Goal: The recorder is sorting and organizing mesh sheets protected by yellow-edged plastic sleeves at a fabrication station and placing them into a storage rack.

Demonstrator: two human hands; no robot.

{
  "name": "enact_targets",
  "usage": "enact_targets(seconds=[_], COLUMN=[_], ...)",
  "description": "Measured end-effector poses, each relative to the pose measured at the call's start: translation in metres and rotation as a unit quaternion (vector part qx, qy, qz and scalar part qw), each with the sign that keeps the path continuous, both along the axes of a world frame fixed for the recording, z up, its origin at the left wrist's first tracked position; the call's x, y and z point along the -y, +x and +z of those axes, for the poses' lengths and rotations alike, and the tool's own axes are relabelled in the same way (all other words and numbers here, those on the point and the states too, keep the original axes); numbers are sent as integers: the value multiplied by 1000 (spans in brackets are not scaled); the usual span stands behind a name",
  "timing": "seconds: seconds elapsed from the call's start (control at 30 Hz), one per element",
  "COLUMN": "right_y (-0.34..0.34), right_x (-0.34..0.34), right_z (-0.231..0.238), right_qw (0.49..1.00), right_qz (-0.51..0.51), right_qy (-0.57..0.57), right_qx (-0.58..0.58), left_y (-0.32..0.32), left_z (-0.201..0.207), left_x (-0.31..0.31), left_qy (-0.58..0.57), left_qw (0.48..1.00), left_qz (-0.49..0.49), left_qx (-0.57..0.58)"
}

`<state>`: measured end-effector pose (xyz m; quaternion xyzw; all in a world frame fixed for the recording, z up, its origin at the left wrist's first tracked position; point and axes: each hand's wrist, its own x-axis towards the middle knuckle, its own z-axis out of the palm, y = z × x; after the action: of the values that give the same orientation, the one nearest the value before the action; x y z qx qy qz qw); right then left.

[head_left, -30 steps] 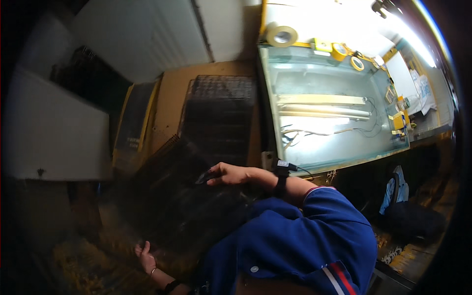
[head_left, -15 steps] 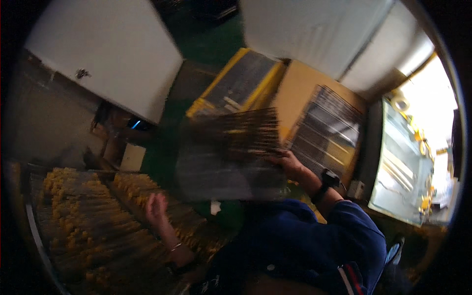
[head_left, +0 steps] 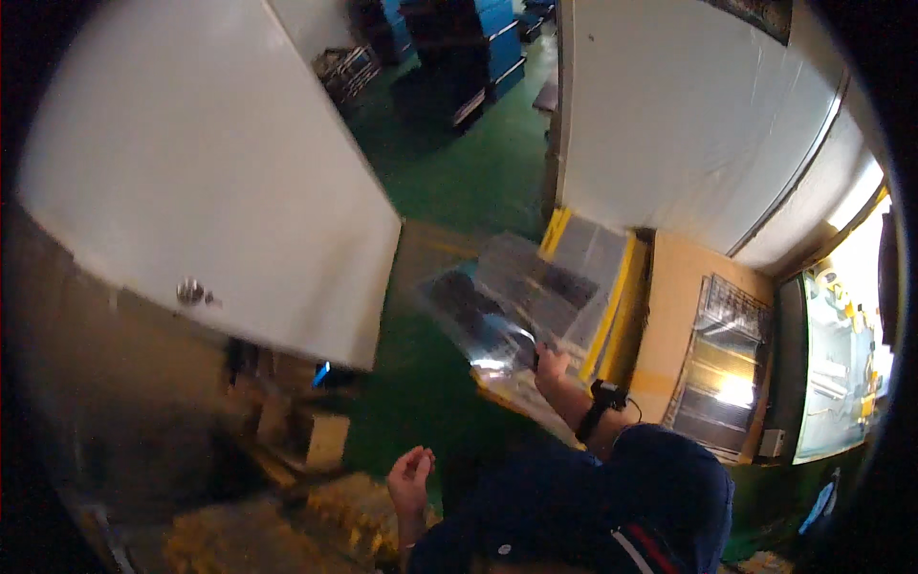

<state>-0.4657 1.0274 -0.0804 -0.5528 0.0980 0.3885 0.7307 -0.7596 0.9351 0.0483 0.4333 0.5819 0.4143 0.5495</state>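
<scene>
Your left hand (head_left: 411, 483), nearest to your body, is loosely curled, with the thumb a little apart from the bent fingers; just beyond its wrist, rough yellow-brown bristly pieces (head_left: 354, 507) lie low and are badly lit. Your right hand (head_left: 552, 368), below a black wrist strap with a small box (head_left: 601, 409), pinches between thumb and fingers the near edge of a thin, glossy, dark translucent sheet (head_left: 469, 311). This sheet is in front of you, above the green floor (head_left: 382, 421). It points away from the right hand, forward and to your left, and its long axis seems to run on this slant; motion blur hides its exact outline, so I cannot tell if it is one layer or two.

Just beyond and to the right are grey flat panels with yellow edges (head_left: 586, 244). Beside them stands a brown cardboard board (head_left: 660, 316), and against it a dark rectangular mesh panel (head_left: 717, 368), its long side going away from you. Further right is a brightly lit glass-walled tank (head_left: 830, 383). To your left is a white flat door (head_left: 249, 191) with a round metal knob (head_left: 191, 290). Farthest away, blue boxes (head_left: 502, 43) are stacked.
</scene>
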Motion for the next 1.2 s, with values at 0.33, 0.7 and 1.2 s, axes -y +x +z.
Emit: enact_targets(seconds=[0.33, 0.7, 1.2], right_y=[-45, 4, 239], right_x=[-149, -370, -794], right_z=[-87, -62, -53], right_qw=[980, 990, 985], right_qz=[-102, -97, -55], right_qy=[-12, 26, -40], right_qx=[171, 94, 161], left_y=[-25, 56, 382], left_z=[12, -11, 4], left_x=[-288, -567, -1006], left_qy=[18, -15, -10], left_qw=[984, 943, 897], left_qz=[-177, -330, -437], left_qx=[-6, 29, 59])
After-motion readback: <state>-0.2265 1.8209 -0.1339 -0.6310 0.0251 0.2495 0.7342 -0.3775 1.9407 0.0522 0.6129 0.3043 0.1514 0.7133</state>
